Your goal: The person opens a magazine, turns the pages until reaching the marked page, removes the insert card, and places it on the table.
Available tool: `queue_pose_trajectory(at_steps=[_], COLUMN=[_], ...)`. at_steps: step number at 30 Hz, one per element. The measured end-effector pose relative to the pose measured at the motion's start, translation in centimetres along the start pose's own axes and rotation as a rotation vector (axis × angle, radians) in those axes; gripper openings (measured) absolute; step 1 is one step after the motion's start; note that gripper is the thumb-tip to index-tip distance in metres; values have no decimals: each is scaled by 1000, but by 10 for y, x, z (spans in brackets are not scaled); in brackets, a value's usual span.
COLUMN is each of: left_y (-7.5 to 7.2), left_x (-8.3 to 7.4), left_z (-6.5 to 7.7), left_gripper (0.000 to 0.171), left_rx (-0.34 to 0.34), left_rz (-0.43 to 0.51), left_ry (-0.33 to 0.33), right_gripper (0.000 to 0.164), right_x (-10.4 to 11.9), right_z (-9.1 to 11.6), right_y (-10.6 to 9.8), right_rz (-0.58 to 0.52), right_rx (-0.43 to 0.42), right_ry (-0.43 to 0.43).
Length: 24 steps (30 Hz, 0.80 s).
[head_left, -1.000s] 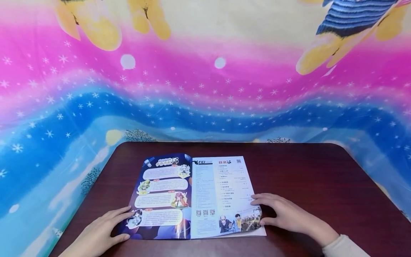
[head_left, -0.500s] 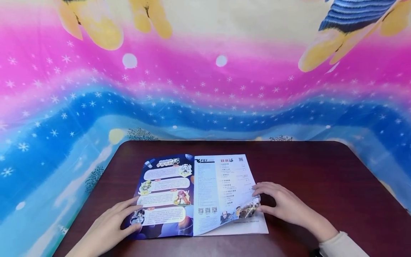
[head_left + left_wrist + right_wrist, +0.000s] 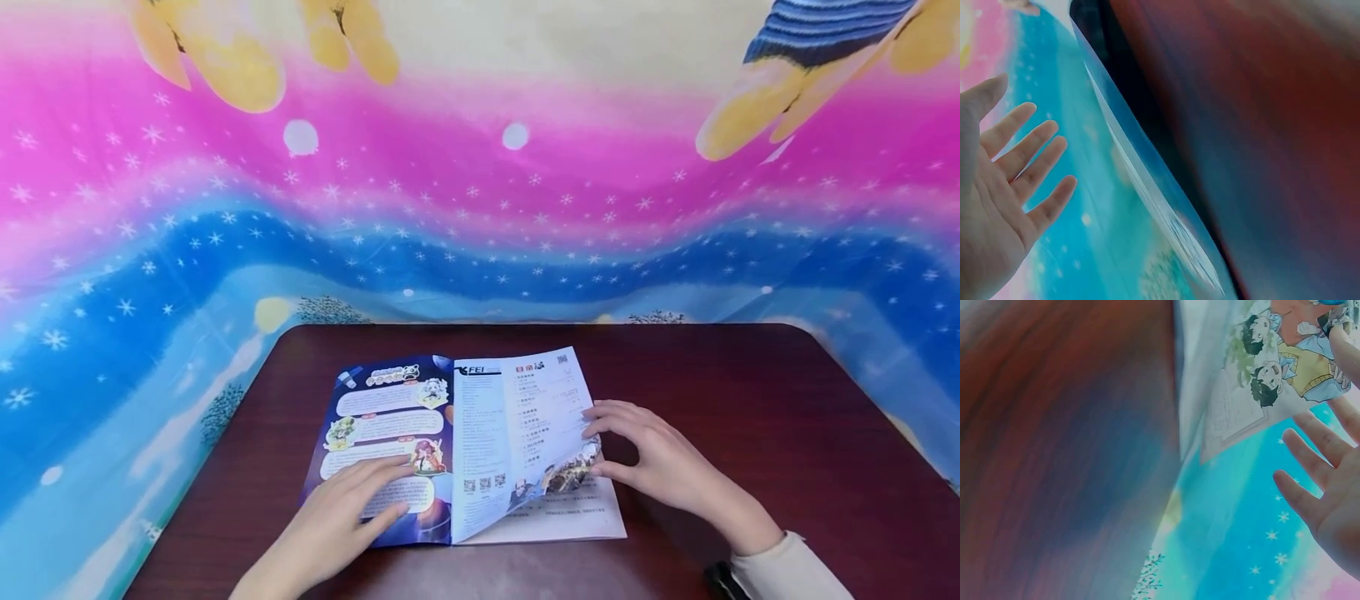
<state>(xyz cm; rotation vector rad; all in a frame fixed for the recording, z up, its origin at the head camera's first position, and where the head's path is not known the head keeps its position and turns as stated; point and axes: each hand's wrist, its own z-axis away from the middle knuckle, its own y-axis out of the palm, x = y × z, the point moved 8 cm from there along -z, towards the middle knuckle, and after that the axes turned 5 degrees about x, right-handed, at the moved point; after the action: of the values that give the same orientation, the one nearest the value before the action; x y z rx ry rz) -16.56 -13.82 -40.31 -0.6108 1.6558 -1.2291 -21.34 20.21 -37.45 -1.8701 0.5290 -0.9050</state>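
Note:
An open magazine (image 3: 480, 467) lies on the dark wooden table, its left page dark blue with cartoon figures, its right page white with printed lists. My right hand (image 3: 652, 454) pinches the outer edge of the right-hand page (image 3: 517, 433) between thumb and fingers. That page's lower corner is lifted and curled, baring a white printed page (image 3: 585, 517) beneath. In the right wrist view, cartoon children show on the underside of the lifted page (image 3: 1272, 369). My left hand (image 3: 337, 517) is over the lower part of the left page, fingers extended; in the left wrist view its fingers (image 3: 1041, 162) are spread.
The reddish-brown table (image 3: 750, 400) extends around the magazine on all sides. Behind and beside it hangs a cloth backdrop (image 3: 450, 192) in pink, blue and cream with snowflakes. A dark band (image 3: 723, 579) shows at the right sleeve (image 3: 787, 571).
My right hand has lifted the right page's lower corner from nearly flat and drawn it up and slightly left. My left hand has slid right from the magazine's outer edge onto the left page.

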Motion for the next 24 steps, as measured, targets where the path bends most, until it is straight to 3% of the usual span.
queue_pose_trajectory(at_steps=[12,24], left_y=[5,-1], left_x=[-64,-117], left_z=[-40,-65], left_gripper=[44,52], left_rx=[-21,-176], left_rz=[94,153], left_ry=[221,442], right_gripper=[42,41], right_x=[19,38], right_z=[-14,-24], right_y=[-12,-21], right_rz=[-3,6], right_rx=[-48,-59], right_ry=[19,27])
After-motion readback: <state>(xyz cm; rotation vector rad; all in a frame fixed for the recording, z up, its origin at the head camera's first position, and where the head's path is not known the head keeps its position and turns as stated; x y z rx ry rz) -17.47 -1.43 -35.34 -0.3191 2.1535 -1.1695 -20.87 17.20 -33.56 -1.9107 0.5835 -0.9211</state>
